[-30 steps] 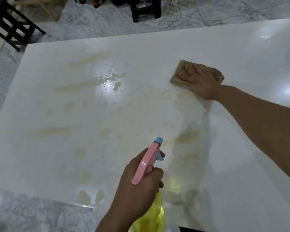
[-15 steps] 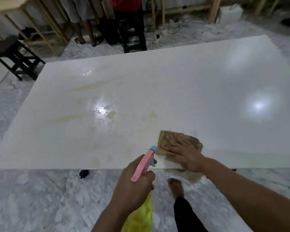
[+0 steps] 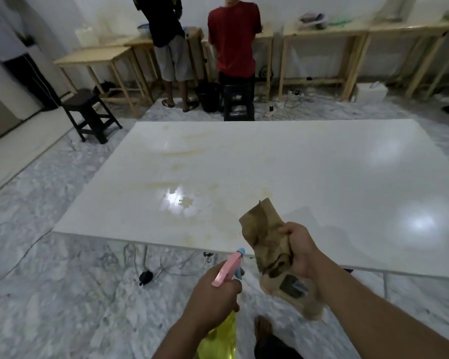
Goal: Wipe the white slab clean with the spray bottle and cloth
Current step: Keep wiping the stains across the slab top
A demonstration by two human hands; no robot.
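The big white slab [image 3: 283, 177] lies low over the marble floor, with yellowish smears and a wet patch on its left half. My left hand [image 3: 213, 294] grips a yellow spray bottle [image 3: 219, 340] with a pink trigger head and blue nozzle, held off the slab's near edge. My right hand [image 3: 301, 251] holds a stained brown cloth [image 3: 267, 242] bunched up in the air above the slab's near edge; the cloth hangs down past my wrist.
Two people stand with their backs to me at wooden benches [image 3: 322, 42] beyond the slab. A dark stool [image 3: 88, 112] stands far left, another [image 3: 237, 102] at the far edge. Cables and a black plug [image 3: 145, 277] lie on the floor near the slab. My bare foot [image 3: 263, 329] is below.
My right hand pulled the cloth toward the near edge, then lifted it off the slab and bunched it up. My view rose and drew back, with the bottle staying in my left hand.
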